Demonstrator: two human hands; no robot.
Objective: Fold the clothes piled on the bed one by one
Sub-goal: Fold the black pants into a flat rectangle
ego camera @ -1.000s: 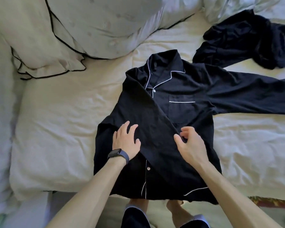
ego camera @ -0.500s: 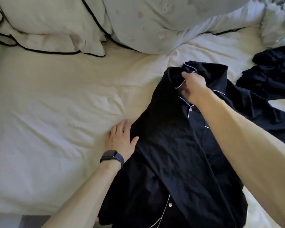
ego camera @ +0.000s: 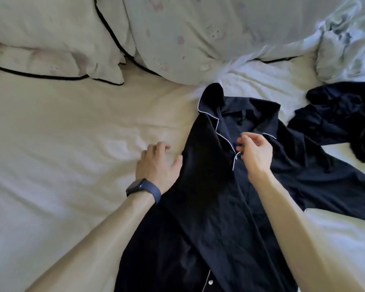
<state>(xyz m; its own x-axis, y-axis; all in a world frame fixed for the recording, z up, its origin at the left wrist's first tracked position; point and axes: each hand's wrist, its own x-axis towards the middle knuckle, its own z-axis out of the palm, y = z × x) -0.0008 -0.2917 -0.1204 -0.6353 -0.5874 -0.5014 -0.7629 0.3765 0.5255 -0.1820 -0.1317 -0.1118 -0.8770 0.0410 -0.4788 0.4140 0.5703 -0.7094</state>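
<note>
A dark navy pyjama shirt [ego camera: 209, 186] with white piping lies face up on the bed, collar toward the pillows. Its left side is folded in over the front, and the other sleeve [ego camera: 335, 186] stretches out to the right. My left hand [ego camera: 156, 163], with a watch on the wrist, rests palm down on the sheet, its thumb against the shirt's folded edge. My right hand [ego camera: 255, 152] hovers over the placket just below the collar, fingers loosely curled and holding nothing that I can see.
A second dark garment [ego camera: 341, 114] lies crumpled at the right. Two pale pillows with black piping [ego camera: 51, 39] [ego camera: 198, 34] sit at the head of the bed. A rumpled duvet [ego camera: 346, 39] fills the top right. The cream sheet [ego camera: 61, 154] spreads out to the left.
My right hand has come off the collar and dropped back to the placket. My left hand stays at the shirt's left edge. The view has shifted left and nearer.
</note>
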